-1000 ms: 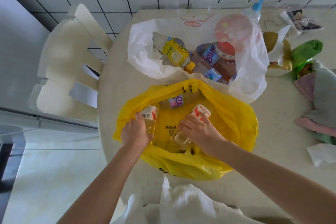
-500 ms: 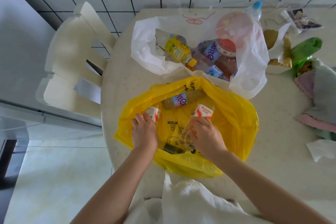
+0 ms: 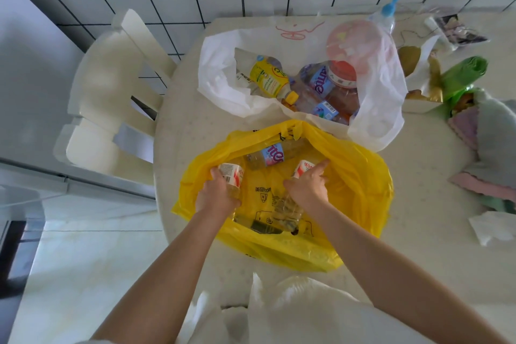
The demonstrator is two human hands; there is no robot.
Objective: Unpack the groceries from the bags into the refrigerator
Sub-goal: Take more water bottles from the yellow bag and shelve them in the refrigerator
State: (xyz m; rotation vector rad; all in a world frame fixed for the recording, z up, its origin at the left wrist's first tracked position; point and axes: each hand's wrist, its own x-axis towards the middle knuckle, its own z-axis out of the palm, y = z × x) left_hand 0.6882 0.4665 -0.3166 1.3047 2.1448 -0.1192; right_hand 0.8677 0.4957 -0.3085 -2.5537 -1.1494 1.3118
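- On the tabletop (image 3: 418,181) nearest the person lies a yellow bag (image 3: 360,181), its mouth spread wide, and both hands are reaching into it.
- Left hand (image 3: 216,195) is wrapped around a small bottle (image 3: 231,176) of pale liquid with a red-and-white label, at the bag's left edge.
- Right hand (image 3: 305,188) grips a second small bottle (image 3: 290,204) with a like label; the fingers curl over its upper part, and its clear lower body shows below the wrist.
- Between the two hands, farther into the bag, a third bottle (image 3: 268,156) with a blue label lies on its side, touched by neither hand.
- Just beyond the yellow bag sits a white bag (image 3: 223,84), also open, holding a bottle with a yellow label and yellow cap (image 3: 268,79), several blue-labelled bottles (image 3: 318,84) and a jar with a red lid (image 3: 342,71).
- Behind the white bag, near the tiled wall, stands a pump bottle with a blue top (image 3: 389,5).
- At the tabletop's right edge lie a green bag (image 3: 463,75) and folded cloths (image 3: 494,142).
- Left of the tabletop stands a white plastic chair (image 3: 111,98), and a pale grey appliance panel (image 3: 30,86) fills the far left.
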